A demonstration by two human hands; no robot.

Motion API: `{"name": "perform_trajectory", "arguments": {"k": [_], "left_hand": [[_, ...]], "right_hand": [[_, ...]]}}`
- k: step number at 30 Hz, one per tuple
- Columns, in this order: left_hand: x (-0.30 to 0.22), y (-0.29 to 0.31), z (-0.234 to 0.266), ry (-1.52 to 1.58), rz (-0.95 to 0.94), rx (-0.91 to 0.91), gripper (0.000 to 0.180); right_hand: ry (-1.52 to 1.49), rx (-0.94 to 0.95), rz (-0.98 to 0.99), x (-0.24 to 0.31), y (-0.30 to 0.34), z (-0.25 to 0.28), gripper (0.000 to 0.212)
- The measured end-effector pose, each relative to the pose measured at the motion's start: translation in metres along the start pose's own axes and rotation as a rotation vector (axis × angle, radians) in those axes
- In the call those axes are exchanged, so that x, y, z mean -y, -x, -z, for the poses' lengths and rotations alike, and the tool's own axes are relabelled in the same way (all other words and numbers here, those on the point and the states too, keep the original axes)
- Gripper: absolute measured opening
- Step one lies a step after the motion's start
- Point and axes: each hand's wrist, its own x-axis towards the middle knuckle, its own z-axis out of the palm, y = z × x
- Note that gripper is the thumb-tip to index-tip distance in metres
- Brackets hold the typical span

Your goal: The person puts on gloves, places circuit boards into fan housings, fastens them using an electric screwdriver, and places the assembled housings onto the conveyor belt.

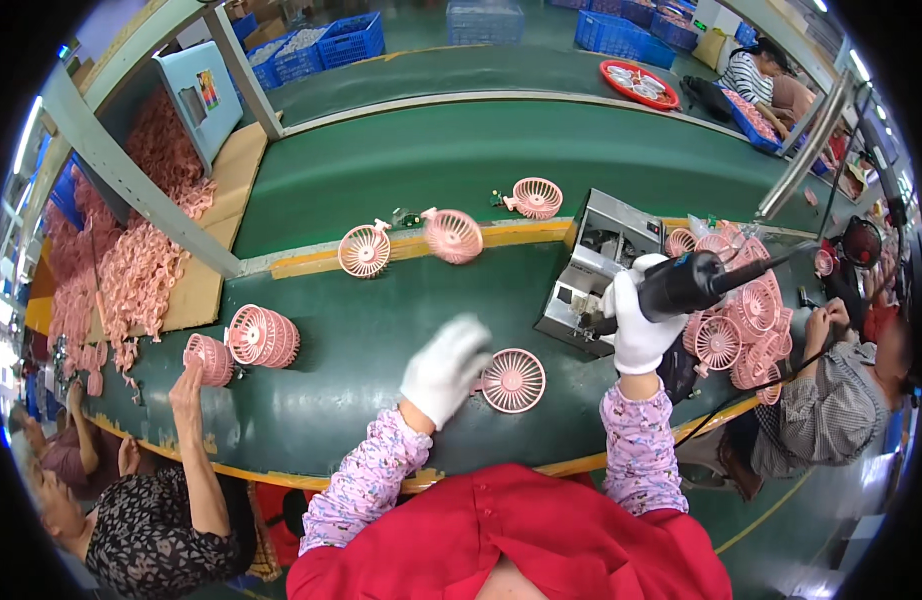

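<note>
My right hand (639,325), in a white glove, is closed around a black electric screwdriver (683,284) in front of the open metal box. The screwdriver lies tilted, its cord end toward the upper right. My left hand (446,370), gloved too, is blurred by motion over the green bench, and its fingers do not show clearly. Just right of it lies a pink round fan guard (513,381), face up; whether the hand touches its stem side I cannot tell.
A metal screw feeder box (606,260) stands beside my right hand. Pink fan guards (746,320) are heaped at the right. Another pink fan guard (365,250) lies by the belt (421,150). Stacked guards (264,336) stand left near a co-worker's hand (187,388); pink parts (146,270) pile beyond.
</note>
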Motion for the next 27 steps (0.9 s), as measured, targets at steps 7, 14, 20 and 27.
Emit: {"name": "perform_trajectory", "arguments": {"k": [7,14,20,27], "left_hand": [[-0.019,0.034,-0.026,-0.051,-0.111,0.423,0.023],[-0.009,0.029,-0.027,-0.029,-0.161,0.436,0.021],[-0.007,0.031,-0.028,-0.035,-0.165,0.443,0.021],[-0.009,0.032,-0.028,-0.046,-0.155,0.461,0.02]], "right_hand": [[-0.182,0.179,-0.185,0.013,0.027,-0.018,0.037],[-0.156,0.251,-0.348,-0.014,0.059,-0.027,0.032],[-0.051,0.347,-0.3,-0.018,0.063,-0.035,0.028],[-0.19,0.434,-0.474,-0.008,0.058,-0.034,0.037]]}}
